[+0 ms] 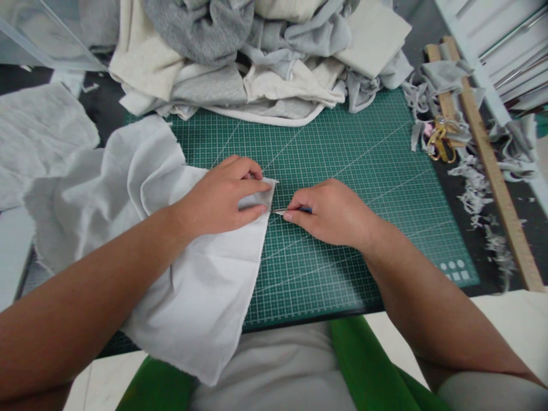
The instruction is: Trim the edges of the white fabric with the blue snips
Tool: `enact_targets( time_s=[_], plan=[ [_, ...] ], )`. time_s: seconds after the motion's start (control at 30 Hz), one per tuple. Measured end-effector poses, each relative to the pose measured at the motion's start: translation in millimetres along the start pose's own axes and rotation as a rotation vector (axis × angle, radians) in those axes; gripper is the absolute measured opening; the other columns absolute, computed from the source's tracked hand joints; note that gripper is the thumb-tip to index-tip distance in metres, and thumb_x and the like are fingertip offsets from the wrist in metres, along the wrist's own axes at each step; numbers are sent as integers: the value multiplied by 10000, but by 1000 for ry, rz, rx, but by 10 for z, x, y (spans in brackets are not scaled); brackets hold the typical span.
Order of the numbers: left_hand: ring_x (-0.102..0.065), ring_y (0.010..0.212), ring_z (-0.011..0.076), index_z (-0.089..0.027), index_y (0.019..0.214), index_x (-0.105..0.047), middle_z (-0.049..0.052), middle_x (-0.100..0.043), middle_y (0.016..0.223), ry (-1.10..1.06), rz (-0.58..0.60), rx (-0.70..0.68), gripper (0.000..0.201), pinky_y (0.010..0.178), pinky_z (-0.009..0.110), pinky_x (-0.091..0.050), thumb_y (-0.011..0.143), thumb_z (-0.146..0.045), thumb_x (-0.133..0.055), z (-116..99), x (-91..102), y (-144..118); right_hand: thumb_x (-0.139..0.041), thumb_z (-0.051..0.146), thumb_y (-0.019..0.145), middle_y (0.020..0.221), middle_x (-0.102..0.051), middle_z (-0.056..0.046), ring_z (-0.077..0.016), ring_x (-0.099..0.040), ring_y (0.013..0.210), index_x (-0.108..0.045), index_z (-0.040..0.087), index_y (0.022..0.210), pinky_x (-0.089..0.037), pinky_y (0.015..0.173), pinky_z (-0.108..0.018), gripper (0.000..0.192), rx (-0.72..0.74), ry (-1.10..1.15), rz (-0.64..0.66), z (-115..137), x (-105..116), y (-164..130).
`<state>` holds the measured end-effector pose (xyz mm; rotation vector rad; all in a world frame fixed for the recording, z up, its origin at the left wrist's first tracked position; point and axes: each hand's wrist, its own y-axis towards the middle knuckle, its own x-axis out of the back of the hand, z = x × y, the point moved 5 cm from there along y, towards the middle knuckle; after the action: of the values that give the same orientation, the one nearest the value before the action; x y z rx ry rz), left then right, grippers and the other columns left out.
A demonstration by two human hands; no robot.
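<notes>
White cloth (pixel 201 285) overhangs the green cutting mat's (pixel 342 171) near edge; left hand (pixel 222 197) pinches its corner, right hand (pixel 331 211) grips a small blade (pixel 282 212) beside it. Mat right of them lies bare; fabric pile (pixel 257 57) behind.

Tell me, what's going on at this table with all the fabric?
A person sits at a green cutting mat and works on a piece of white cloth. The left hand presses a folded corner of the cloth flat, while the right hand holds a small pointed tool with a blue handle, its tip at the cloth's edge. A heap of grey and cream fabric lies at the far side of the mat, and gold scissors and a wooden ruler lie among scraps to the right.
</notes>
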<state>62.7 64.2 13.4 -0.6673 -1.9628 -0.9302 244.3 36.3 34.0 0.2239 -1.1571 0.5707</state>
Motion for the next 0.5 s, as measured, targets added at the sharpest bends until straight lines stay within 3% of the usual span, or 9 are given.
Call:
enact_targets(
  time_s=[0.5],
  plan=[
    [-603, 987, 263, -176, 1151, -756, 107, -643, 1111, 14, 8, 0, 342, 904, 459, -533, 863, -345, -683, -7, -1, 6, -695, 345, 903, 712, -740, -8, -150, -633, 653, -774, 192, 848, -385, 643, -281, 181, 17, 80, 15, 22, 36, -27]
  ],
)
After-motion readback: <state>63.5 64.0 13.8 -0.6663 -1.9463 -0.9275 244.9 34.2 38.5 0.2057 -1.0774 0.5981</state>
